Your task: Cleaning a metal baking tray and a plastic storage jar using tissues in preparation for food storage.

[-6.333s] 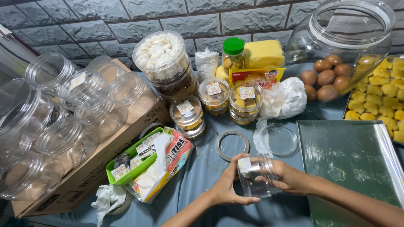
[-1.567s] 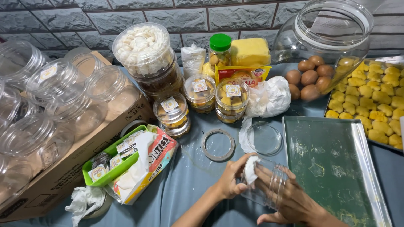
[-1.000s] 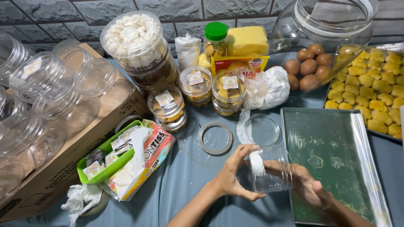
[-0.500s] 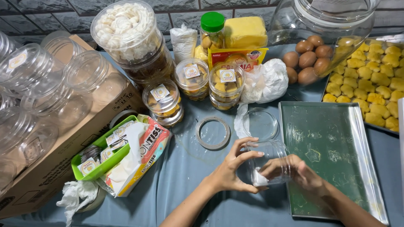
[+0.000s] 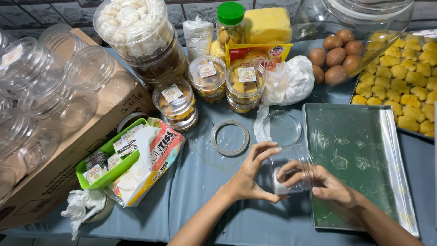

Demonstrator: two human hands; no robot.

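A small clear plastic jar (image 5: 293, 166) lies on its side between my hands above the grey-blue tablecloth. My left hand (image 5: 250, 175) cups its left side with the fingers spread over the rim. My right hand (image 5: 325, 184) grips it from the right, fingers reaching into the mouth, where a white tissue (image 5: 278, 187) is pressed against the inside. The jar's clear lid (image 5: 282, 128) lies just beyond on the cloth, next to a roll of clear tape (image 5: 230, 137).
An empty metal baking tray (image 5: 359, 159) lies at my right. Behind are yellow cookies (image 5: 405, 105), eggs (image 5: 337, 57), filled labelled jars (image 5: 207, 77), a big glass jar (image 5: 359, 23). Left: tissue pack (image 5: 150, 159), green sticker basket (image 5: 107, 161), cardboard box (image 5: 68, 150) of empty jars.
The jar and both hands stay in the same spot. The tissue has gone from the jar's rim down inside it, with my right fingers following it in. The camera has tilted slightly.
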